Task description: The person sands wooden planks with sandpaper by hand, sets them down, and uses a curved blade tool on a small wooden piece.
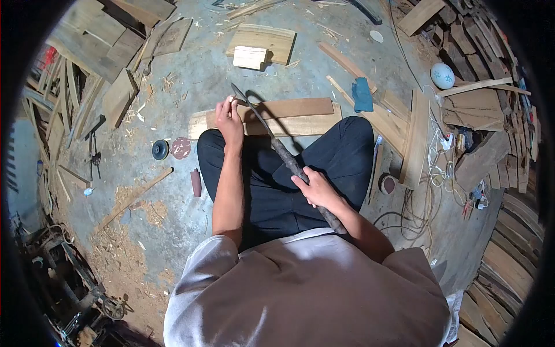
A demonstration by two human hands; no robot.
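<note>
My right hand is wrapped round the rough, dark wooden handle of a long-handled knife. The knife slants up and to the left over my lap, its narrow dark blade ending in a point near my left hand. That left hand is closed in a pinch beside the blade's tip; whatever its fingers hold, if anything, is too small to name. Under the blade, a brown wooden board lies on a paler board in front of my crossed legs.
Ahead, a pale wood block rests on a flat board. A blue-green cloth lies on wood strips at right. Left of my knee are a black disc and a sanding disc. Cables tangle at far right.
</note>
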